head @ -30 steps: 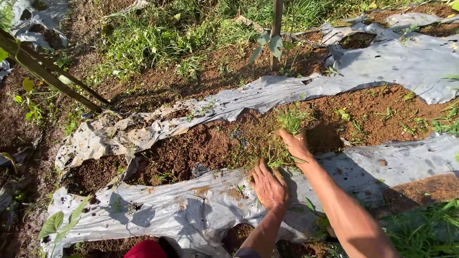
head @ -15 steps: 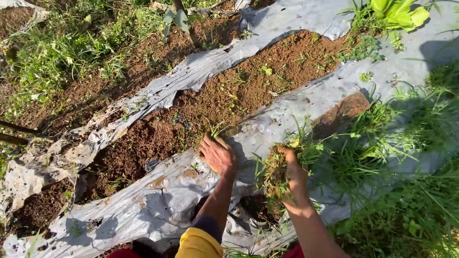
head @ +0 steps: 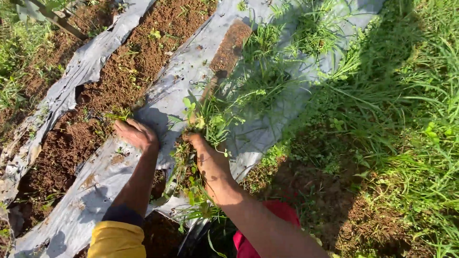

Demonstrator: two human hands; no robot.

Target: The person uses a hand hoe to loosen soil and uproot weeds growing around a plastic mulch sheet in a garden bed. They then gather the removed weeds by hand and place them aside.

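- Clump of pulled green weeds with thin stems, small leaves and dirty roots [head: 203, 119] – sits in the right hand [head: 206, 160], held over the near edge of the grey plastic mulch sheet [head: 95, 181] that covers the raised soil bed.
- Handling, judged: light, soft, floppy – stems bend and loose strands can slip out; clinging soil will likely crumble and drop. Best taken low, at the bunched stem bases near the roots, not by the leaf tips, which would tear.
- Right hand grip: fingers wrapped closed around the lower stems, leafy tops sticking up past the fist, some strands trailing down by the wrist. Looks like a firm full-hand clasp; fingertips are hidden by the greenery.
- Left hand [head: 136, 134]: palm down, fingers curled at the edge of the mulch sheet where it meets the strip of bare brown soil [head: 119, 76]. A small green tuft [head: 118, 113] is just beside the fingertips – cannot tell whether the fingers pinch it or only press the sheet.
- Around: a second grey sheet strip [head: 62, 95] runs along the far edge of the soil strip; tall green grass [head: 406, 119] fills the ground to the right; yellow sleeve cuff [head: 117, 239] on the left arm.
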